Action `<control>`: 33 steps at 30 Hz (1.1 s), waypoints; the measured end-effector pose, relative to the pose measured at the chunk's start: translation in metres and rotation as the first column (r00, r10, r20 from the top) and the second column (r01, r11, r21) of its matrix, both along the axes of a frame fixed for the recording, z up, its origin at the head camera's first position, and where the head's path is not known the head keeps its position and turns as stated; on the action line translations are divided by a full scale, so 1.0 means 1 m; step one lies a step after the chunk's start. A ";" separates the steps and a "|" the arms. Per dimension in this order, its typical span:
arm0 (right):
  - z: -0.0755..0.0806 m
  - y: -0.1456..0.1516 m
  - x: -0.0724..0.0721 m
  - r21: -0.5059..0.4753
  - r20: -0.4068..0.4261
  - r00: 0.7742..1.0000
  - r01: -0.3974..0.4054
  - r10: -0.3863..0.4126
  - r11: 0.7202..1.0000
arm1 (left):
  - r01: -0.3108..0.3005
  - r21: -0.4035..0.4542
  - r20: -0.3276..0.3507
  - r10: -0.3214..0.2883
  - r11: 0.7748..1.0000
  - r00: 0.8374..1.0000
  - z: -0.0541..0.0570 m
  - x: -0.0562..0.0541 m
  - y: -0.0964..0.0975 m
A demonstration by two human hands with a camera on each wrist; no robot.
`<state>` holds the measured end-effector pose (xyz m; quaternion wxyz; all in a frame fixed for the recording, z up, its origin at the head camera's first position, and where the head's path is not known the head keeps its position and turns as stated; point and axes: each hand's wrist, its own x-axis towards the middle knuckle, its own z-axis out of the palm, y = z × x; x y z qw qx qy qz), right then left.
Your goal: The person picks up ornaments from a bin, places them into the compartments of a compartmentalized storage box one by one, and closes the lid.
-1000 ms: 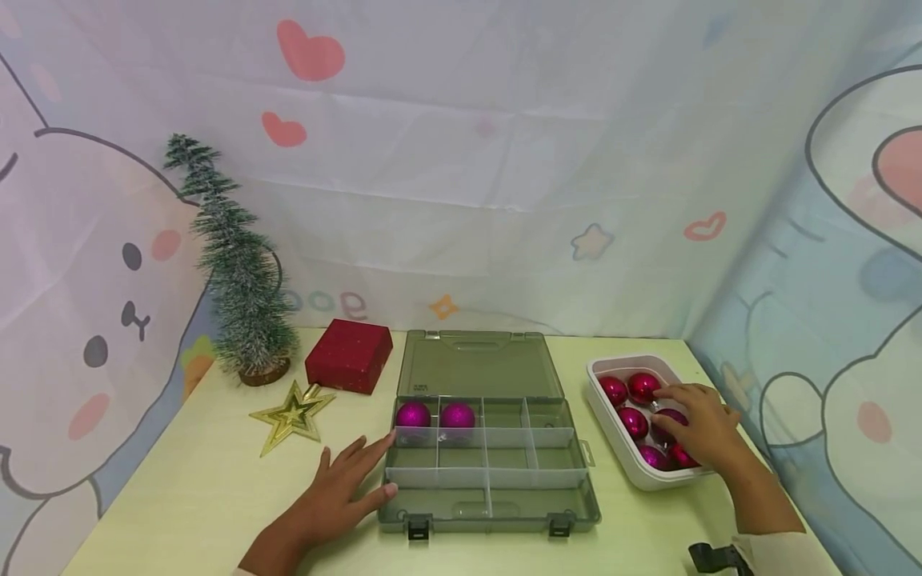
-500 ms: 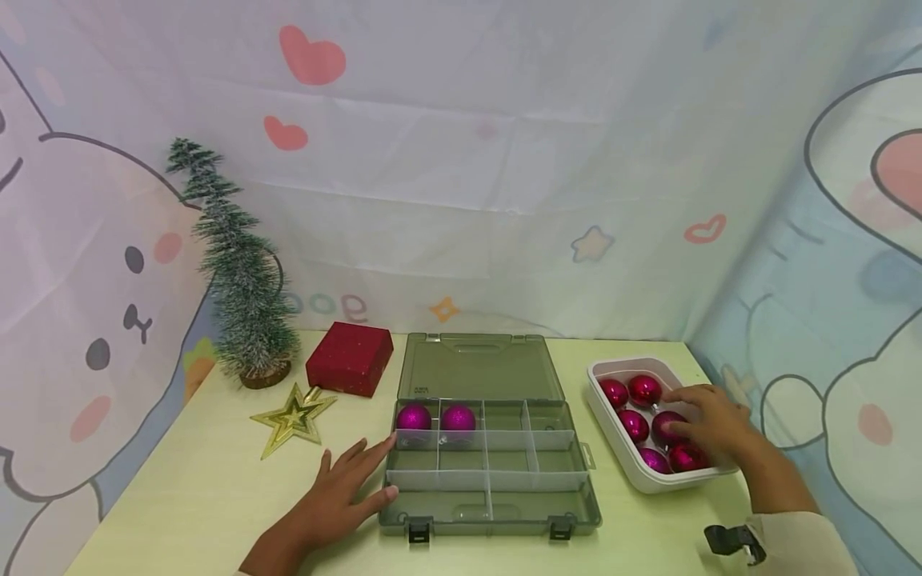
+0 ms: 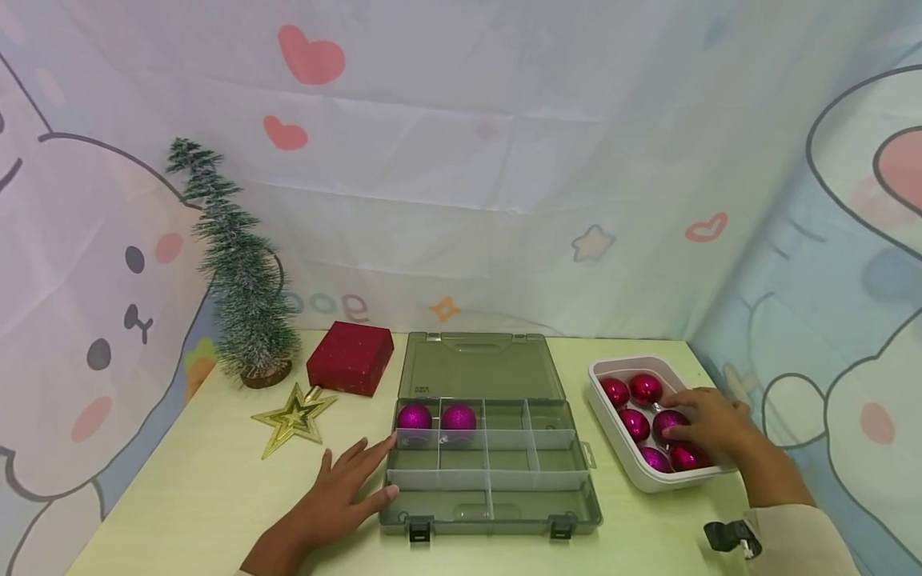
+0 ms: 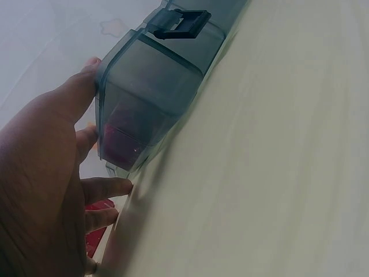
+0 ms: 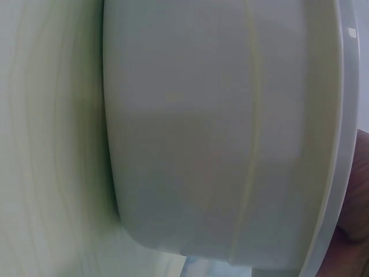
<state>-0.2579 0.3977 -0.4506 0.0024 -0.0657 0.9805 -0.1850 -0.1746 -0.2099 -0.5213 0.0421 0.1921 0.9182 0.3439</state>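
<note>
Straddling magenta bauble [image 3: 667, 420]: right grip [image 3: 711, 422] | can't tell if clamped | left grip [image 3: 337, 494] apart, touching case [image 3: 490, 528]

Divided case [image 3: 439, 502] mid-way along the table [image 3: 504, 554], tub [image 3: 659, 482] to its right.
Toward the back left, tree [image 3: 248, 280]; just right of it, box [image 3: 350, 358]; in front of both, star [image 3: 295, 418]. Beyond the table, curtain [image 3: 468, 200]. At the case's rear, lid [image 3: 479, 372]; in its back row, at the left, two balls [image 3: 414, 416] side by side, one per compartment. Inside the tub, more balls [image 3: 634, 424]. Against the case's left side, left hand [image 3: 344, 484]; over the tub's right side, right hand [image 3: 716, 420].
</note>
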 end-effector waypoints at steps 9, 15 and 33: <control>-0.002 0.001 -0.001 0.008 0.008 1.000 -0.012 0.012 1.000 | -0.002 -0.003 0.017 0.002 1.000 1.000 0.001 0.000 0.001; -0.006 0.002 0.003 -0.022 -0.018 1.000 -0.007 0.006 1.000 | -0.002 -0.002 0.018 0.002 1.000 1.000 0.001 -0.001 0.001; -0.005 0.001 0.027 -0.277 -0.119 0.987 0.075 -0.112 0.958 | 0.000 0.001 0.025 0.000 1.000 1.000 0.000 -0.002 0.000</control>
